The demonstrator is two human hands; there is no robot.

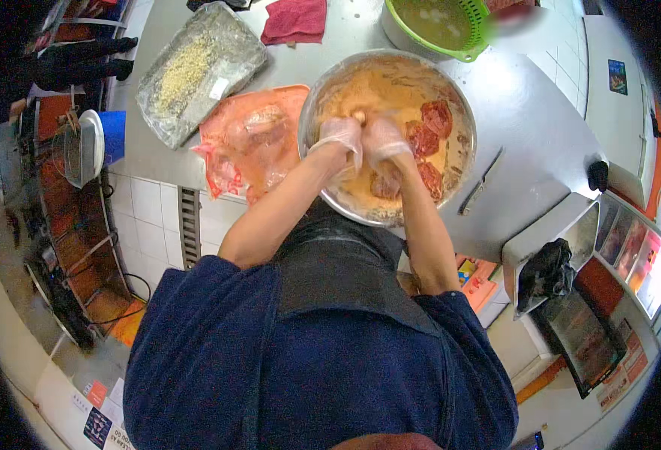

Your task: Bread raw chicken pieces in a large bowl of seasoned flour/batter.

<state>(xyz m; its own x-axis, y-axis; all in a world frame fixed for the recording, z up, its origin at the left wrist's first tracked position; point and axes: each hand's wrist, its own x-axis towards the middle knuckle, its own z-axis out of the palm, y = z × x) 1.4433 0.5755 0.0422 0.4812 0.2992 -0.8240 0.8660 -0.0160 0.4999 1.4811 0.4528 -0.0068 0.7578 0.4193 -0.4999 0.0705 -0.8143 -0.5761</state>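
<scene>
A wide stainless-steel bowl (pixel 472 126) stands at the table's front edge, before my body. It holds an orange-tan powder (pixel 358 90), like seasoned flour. Both hands wear clear plastic gloves and meet over the powder near the bowl's middle. My left hand (pixel 340 134) and my right hand (pixel 385 138) have their fingers low and partly blurred. A small pale shape (pixel 360 116) shows between them; I cannot tell whether it is a fingertip or a held piece. Red meat pieces (pixel 436 119) lie along the bowl's right side. Another piece (pixel 385 184), dusted with powder, sits below my right hand.
Left of the bowl lie a reddish plastic bag (pixel 252 132) and a plastic-covered tray (pixel 235 42) bearing pale crumbs (pixel 184 70). A knife (pixel 481 183) rests to the right. Behind are a red cloth (pixel 295 21) and a green colander (pixel 475 25). A metal container (pixel 538 236) borders the table's right.
</scene>
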